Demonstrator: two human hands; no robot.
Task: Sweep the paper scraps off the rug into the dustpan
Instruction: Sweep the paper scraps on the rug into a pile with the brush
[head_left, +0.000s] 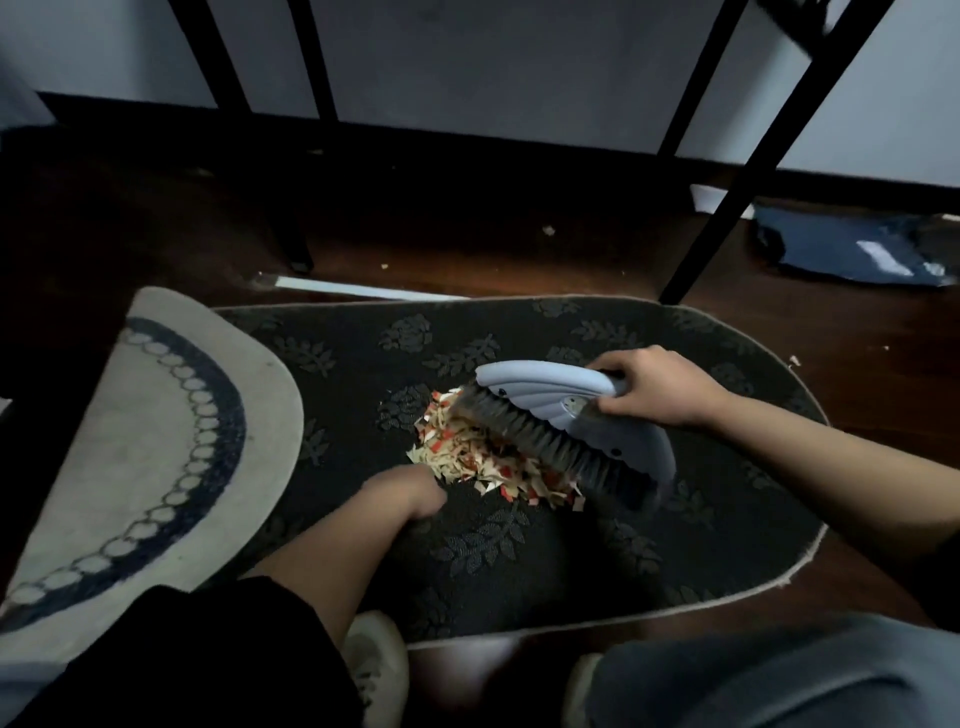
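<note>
Many scraps (488, 457) lie heaped mid-rug (519, 561), light and likely to scatter. Right hand (660, 384) grips the brush (566, 415) handle; left hand (405, 491) touches the heap, fingers hidden. Dustpan unseen.

My only view came from the head camera, which looked forward and steeply down, close over the dark rug (519, 561) on the floor (467, 249).

Dim room, dark wood floor (467, 249), pale wall (493, 62) (black baseboard), black furniture legs (769, 156)
</note>
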